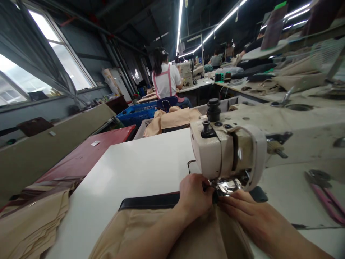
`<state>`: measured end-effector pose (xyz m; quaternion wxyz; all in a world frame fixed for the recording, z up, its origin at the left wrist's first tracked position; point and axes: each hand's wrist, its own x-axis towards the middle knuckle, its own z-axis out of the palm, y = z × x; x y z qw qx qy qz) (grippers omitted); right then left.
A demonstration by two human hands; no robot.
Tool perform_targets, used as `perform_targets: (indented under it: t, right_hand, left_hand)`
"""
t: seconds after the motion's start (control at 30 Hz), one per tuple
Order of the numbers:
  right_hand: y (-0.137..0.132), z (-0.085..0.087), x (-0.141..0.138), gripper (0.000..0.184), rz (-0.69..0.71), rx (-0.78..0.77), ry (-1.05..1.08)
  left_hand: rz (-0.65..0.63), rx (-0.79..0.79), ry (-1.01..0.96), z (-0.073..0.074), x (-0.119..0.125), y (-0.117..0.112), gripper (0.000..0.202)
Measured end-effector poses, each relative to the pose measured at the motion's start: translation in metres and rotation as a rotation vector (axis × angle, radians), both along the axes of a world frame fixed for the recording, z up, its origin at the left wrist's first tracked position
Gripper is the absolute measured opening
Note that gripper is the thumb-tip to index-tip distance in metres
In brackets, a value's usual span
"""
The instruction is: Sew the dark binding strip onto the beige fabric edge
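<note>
A cream sewing machine (pixel 226 147) stands on the white table (pixel 140 165). A tan fabric piece (pixel 129 230) with a black strap (pixel 151 201) along its far edge lies under the presser foot (pixel 228 186). My left hand (pixel 194 196) rests on the fabric just left of the foot, fingers curled and pressing the strap. My right hand (pixel 242 210) lies on the fabric right of the foot, fingers together and stretched toward the needle.
A pile of tan fabric (pixel 32 223) sits at the lower left beside a red table (pixel 88 151). Pink-handled scissors (pixel 327 198) lie at the right. A person in a white shirt (pixel 165 81) works ahead, near a blue crate (pixel 137 113) and more tan pieces (pixel 172 120).
</note>
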<state>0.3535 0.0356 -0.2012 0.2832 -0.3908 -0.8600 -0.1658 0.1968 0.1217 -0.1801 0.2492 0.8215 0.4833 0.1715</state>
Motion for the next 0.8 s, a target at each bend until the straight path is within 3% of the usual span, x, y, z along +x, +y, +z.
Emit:
perform_targets:
  t: [0.27, 0.6, 0.8]
  right_hand:
    - [-0.009, -0.008, -0.002, 0.048, -0.007, -0.071, 0.095]
    - [-0.004, -0.010, -0.008, 0.042, -0.044, -0.065, 0.121]
    - [-0.007, 0.001, -0.009, 0.041, -0.058, -0.061, 0.140]
  left_hand:
    - [0.043, 0.025, 0.012, -0.004, 0.000, -0.003, 0.008]
    - [0.012, 0.151, 0.062, -0.002, 0.005, 0.018, 0.012]
    - [0.036, 0.162, 0.070, -0.006, 0.006, 0.025, 0.014]
